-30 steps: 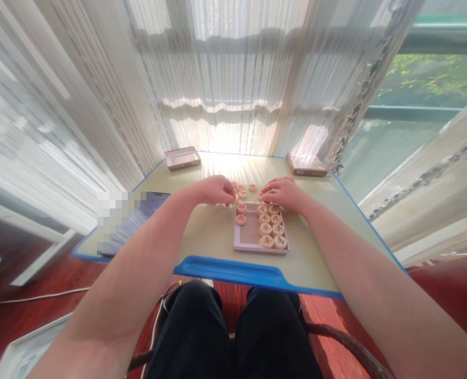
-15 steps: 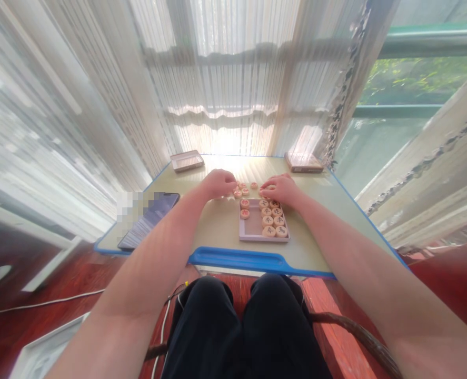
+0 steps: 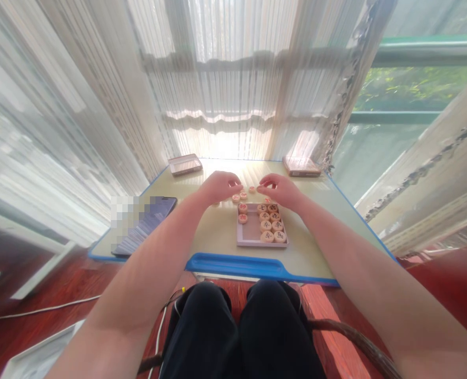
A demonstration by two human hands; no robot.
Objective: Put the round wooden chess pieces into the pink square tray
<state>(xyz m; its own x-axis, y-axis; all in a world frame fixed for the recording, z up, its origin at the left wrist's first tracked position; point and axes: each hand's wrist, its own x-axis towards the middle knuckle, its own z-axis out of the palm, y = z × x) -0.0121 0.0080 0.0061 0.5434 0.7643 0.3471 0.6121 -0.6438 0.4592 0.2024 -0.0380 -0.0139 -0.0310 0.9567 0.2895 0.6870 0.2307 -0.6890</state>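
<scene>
The left forearm (image 3: 154, 258) and right forearm (image 3: 347, 258) are bare, as are the left hand (image 3: 220, 186) and right hand (image 3: 281, 190); smooth, near-black trousers (image 3: 201, 331) cover both legs, a thin pale line edging the knees' outer sides

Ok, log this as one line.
left hand: by loose pieces | right hand: by another loose piece | grips: unclear | tray: red-marked pieces left, black-marked pieces right

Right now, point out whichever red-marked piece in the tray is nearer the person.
The front red-marked piece in the tray, left side; the back one sits by the tray's far edge.
</scene>
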